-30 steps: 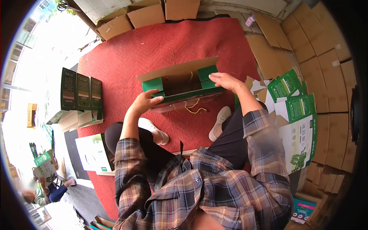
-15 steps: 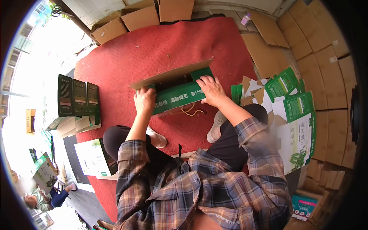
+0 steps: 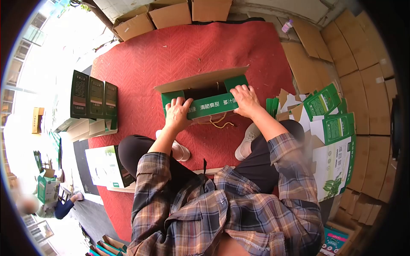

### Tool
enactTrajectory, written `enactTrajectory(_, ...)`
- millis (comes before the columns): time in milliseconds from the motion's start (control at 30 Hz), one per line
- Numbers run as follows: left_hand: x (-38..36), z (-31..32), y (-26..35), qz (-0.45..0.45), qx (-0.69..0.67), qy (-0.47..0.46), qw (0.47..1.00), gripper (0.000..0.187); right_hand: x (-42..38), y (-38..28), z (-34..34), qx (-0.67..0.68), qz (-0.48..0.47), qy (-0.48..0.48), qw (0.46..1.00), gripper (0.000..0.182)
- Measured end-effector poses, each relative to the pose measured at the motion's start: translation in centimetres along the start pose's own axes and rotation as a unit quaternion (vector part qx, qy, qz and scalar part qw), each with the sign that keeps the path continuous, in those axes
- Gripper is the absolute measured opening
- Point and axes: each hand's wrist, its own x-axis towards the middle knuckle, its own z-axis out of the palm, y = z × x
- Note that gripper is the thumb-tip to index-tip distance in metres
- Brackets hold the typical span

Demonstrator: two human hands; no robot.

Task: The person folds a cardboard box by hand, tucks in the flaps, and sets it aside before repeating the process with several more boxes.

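Observation:
A green gift box (image 3: 205,108) with white lettering stands on the red mat between my feet. Its brown far flap (image 3: 200,80) is raised, and the dark inside shows between green side flaps. My left hand (image 3: 176,116) grips the near green edge left of centre, fingers bent over the top and thumb pointing right. On the right end of the same edge my right hand (image 3: 247,101) is closed the same way, fingers over the fold. A tan rope handle (image 3: 222,123) hangs from the near side. The box's lower part is mostly hidden.
Folded green box sleeves (image 3: 94,98) stand at left, with a white box (image 3: 104,166) below them. Flat green and white cartons (image 3: 335,153) lie at right beside stacked brown cardboard (image 3: 371,98). Open brown boxes (image 3: 171,16) line the back. Another person (image 3: 64,209) sits far left.
My left hand has slid right along the near edge, uncovering the left green flap. My right hand keeps its hold. The whole view has shifted slightly. The other person's carton has turned.

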Motion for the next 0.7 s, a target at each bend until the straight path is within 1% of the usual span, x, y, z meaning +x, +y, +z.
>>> enactTrajectory(100, 0.0, 0.2, -0.3, 0.009, -0.02, -0.003, 1.0, 0.082, -0.2, 0.0, 0.3, -0.001, -0.002, -0.005, 1.0, 0.065)
enactTrajectory(167, -0.1, 0.3, -0.5, 0.011, -0.031, -0.003, 0.999, 0.083, 0.0, 0.1, 0.6, 0.008, 0.007, -0.034, 0.999, 0.072)
enactTrajectory(200, 0.0, 0.7, -0.7, 0.008, -0.033, -0.005, 0.999, 0.088, 0.0, 0.1, 0.8, 0.008, 0.007, -0.032, 0.999, 0.072)
enactTrajectory(233, 0.1, 1.0, -0.7, 0.007, -0.034, -0.005, 0.999, 0.093, -0.2, 0.0, 0.9, 0.003, 0.001, -0.023, 1.0, 0.079)
enactTrajectory(267, 0.1, 1.3, -0.7, 0.009, -0.034, -0.004, 0.999, 0.093, -0.4, 0.0, 1.1, -0.002, -0.004, -0.012, 1.0, 0.085)
enactTrajectory(300, 0.0, 1.5, -0.6, 0.01, -0.029, -0.001, 1.0, 0.094, -0.5, 0.0, 1.4, -0.002, -0.004, -0.01, 1.0, 0.085)
enactTrajectory(367, 0.0, 1.6, -0.6, 0.009, -0.015, 0.006, 1.0, 0.098, -0.1, 0.0, 2.0, -0.041, 0.026, -0.076, 0.996, 0.098)
enactTrajectory(400, -0.2, 1.4, -0.3, 0.01, -0.012, 0.01, 1.0, 0.098, -0.1, 0.0, 2.0, -0.042, 0.025, -0.071, 0.996, 0.098)
enactTrajectory(467, -0.3, 0.8, 0.0, -0.024, 0.049, 0.031, 0.998, 0.099, 0.1, 0.1, 2.1, -0.071, 0.029, -0.089, 0.993, 0.102)
enactTrajectory(533, -0.5, 0.1, 0.0, -0.039, 0.042, 0.035, 0.998, 0.096, 0.2, 0.1, 2.4, -0.079, 0.027, -0.091, 0.992, 0.102)
enactTrajectory(600, -0.6, 0.3, -0.7, -0.011, 0.043, -0.002, 0.999, 0.092, 0.2, 0.1, 2.7, -0.106, 0.022, -0.074, 0.991, 0.1)
enactTrajectory(700, -0.3, 0.2, -0.7, -0.008, 0.048, -0.004, 0.999, 0.085, 0.0, 0.0, 2.6, -0.089, 0.025, -0.061, 0.994, 0.099)
